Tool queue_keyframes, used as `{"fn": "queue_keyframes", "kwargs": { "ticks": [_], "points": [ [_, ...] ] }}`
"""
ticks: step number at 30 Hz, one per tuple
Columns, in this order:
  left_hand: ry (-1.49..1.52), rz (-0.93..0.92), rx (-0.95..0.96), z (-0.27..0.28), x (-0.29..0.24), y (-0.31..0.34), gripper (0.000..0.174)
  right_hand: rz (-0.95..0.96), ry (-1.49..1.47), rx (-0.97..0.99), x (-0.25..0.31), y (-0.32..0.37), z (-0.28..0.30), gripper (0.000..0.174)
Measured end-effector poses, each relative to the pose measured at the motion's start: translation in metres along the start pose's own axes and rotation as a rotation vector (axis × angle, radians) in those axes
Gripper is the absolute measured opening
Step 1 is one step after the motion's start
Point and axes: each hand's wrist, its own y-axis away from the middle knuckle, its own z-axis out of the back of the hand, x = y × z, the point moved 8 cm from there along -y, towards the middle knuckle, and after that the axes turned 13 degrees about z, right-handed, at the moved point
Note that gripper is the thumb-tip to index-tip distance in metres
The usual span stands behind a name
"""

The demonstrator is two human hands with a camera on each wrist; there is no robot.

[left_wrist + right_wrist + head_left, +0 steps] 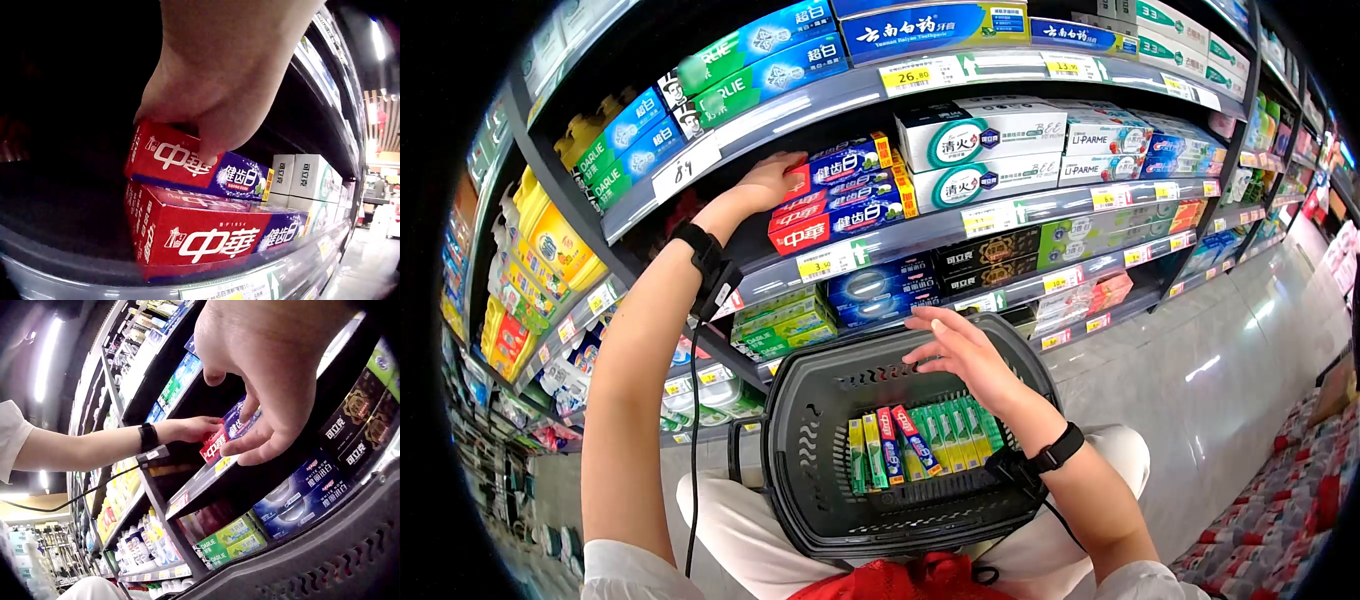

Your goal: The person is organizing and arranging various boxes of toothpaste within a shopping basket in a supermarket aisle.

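On the middle shelf, my left hand (772, 180) is at the left end of a short stack of red-and-blue toothpaste boxes (835, 222). The left wrist view shows its thumb on the front of the upper toothpaste box (178, 156) and the other fingers over the far side, pinching it. That box lies slightly askew on the one below. My right hand (968, 360) hovers over a black shopping basket (790, 440), fingers apart and loosely bent, holding nothing. Inside the basket stand several green-and-yellow boxes (955, 435) and two red-and-blue toothpaste boxes (913, 440).
White toothpaste boxes (980, 140) sit right of the stack. Above, a shelf edge with price tags (915, 75) overhangs the left hand. Green boxes (785, 325) and dark blue boxes (880, 290) fill the lower shelf behind the basket. A cable (692, 430) hangs from the left wrist.
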Motion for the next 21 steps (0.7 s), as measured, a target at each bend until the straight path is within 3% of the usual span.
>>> {"fn": "queue_keyframes", "kwargs": {
  "ticks": [21],
  "points": [
    [0.007,0.033,-0.025,-0.011,-0.015,-0.008,0.044,-0.030,0.035,0.041,-0.008,0.000,-0.007,0.046]
  ]
}}
